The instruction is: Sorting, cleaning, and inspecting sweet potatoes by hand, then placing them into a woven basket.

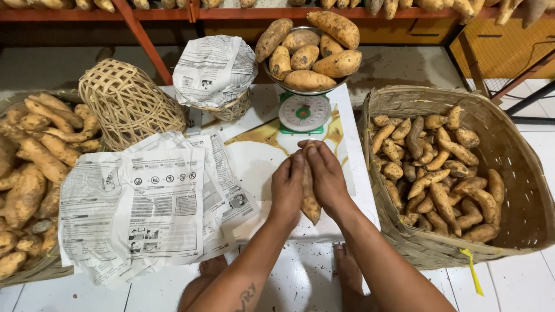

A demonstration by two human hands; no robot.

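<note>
Left hand (287, 186): palm turned inward, fingers straight and pressed flat against the left side of a sweet potato (309, 199); not curled round it.

Right hand (325, 176): mirrors the left, fingers extended and laid along the right side of the same tuber, fingertips nearly meeting those of the left above its top end.

Sweet potato: long, tan, held upright between the two palms over the white board (260, 162); its pointed lower end shows below the wrists.

White board: low surface in front of the person, partly covered by loose newspaper sheets (156, 208) spread to the left of the hands.

Kitchen scale (304, 112): green body, round white dial, just beyond the fingertips; its metal bowl (307, 89) is heaped with large sweet potatoes (312, 49).

Small basket (222, 104): left of the scale, lined and draped with newspaper.

Upturned woven basket (128, 104): pale, open weave, dome up, further left.

Large woven basket (520, 190): right of the hands, tilted toward the person, holding many small sweet potatoes (433, 173); a yellow strap (471, 268) hangs from its near rim.

Left basket (40, 268): at the frame edge, piled with medium sweet potatoes (34, 167).

Shelf (277, 11): red-framed, at the top, carrying a row of further tubers.

Bare feet (347, 271): on white floor tiles below the forearms.
</note>
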